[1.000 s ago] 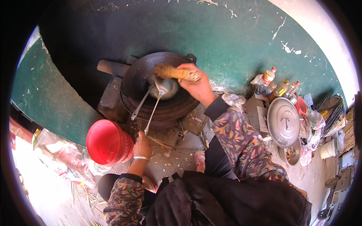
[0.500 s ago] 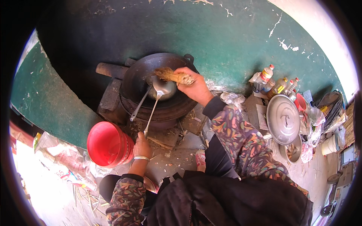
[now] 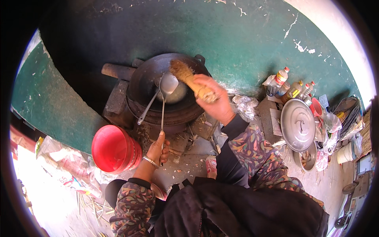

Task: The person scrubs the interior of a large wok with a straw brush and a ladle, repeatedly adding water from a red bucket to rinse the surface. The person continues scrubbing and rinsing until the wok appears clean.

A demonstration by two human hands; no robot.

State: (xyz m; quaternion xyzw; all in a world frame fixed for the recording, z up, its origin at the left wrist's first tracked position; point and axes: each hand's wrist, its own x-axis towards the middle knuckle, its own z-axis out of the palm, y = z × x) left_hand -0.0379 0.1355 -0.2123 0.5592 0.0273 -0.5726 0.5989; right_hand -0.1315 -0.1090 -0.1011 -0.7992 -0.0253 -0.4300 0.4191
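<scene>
My left hand (image 3: 156,153) is wrapped round the long handle of a metal ladle (image 3: 169,83), whose bowl hangs over the large dark wok (image 3: 144,77). My right hand (image 3: 216,102) grips a straw pot brush (image 3: 185,74) by its bound end, the bristles just beyond the ladle's bowl and over the wok's right half. A second metal utensil (image 3: 147,111) rests in the wok, its handle over the near left rim; its head is partly hidden by the ladle. Cloudy liquid (image 3: 177,94) lies in the wok's bottom.
Left of my left hand stands a red bucket (image 3: 112,148). To the right are a metal lid (image 3: 298,124), a metal pot (image 3: 309,158) beneath it and several bottles (image 3: 281,77). A green wall (image 3: 237,47) curves behind the wok. Plastic bags (image 3: 65,166) lie at the left.
The brush in my right hand has moved right and swung to a steeper slant. My left hand has shifted slightly right, turning the ladle more upright, its bowl raised a little.
</scene>
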